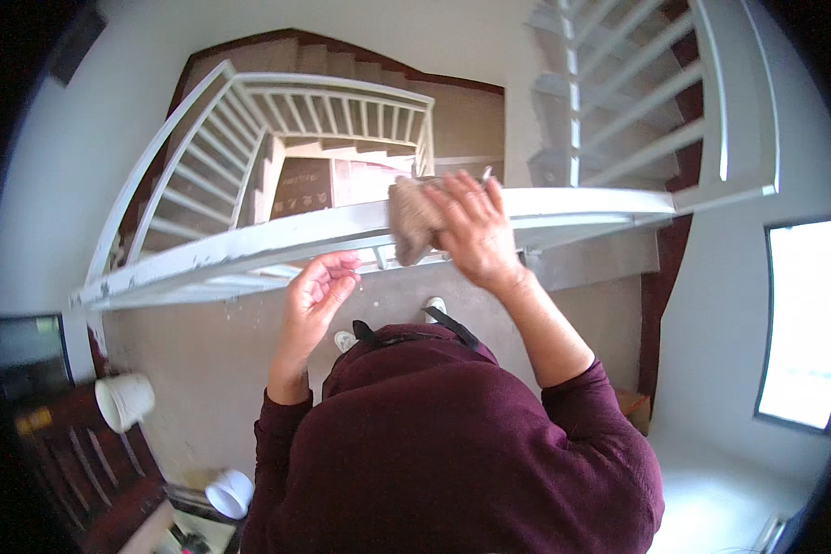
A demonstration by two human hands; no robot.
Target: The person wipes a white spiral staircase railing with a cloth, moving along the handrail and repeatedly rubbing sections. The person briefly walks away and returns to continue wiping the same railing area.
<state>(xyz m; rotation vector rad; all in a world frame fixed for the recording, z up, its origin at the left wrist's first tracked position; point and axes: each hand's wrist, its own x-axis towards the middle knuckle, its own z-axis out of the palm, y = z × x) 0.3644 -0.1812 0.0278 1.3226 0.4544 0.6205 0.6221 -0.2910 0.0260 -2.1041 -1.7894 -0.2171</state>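
A brown cloth [413,218] lies over the white stair handrail [305,232], bunched under my right hand [476,232]. That hand presses it against the rail's top, fingers pointing away from me, and part of the cloth hangs down the near side. My left hand [324,287] hovers on the near side of the rail, fingers loosely curled and apart from the thumb, with nothing in it. Along its left stretch the rail's white paint is chipped, with grey patches showing.
Beyond the rail the stairwell drops to lower flights with white balusters [332,114]. Another railed flight [637,90] stands at the right. Behind my left side are a white bucket [124,403], a second white container [230,493] and a dark wooden chair [97,457].
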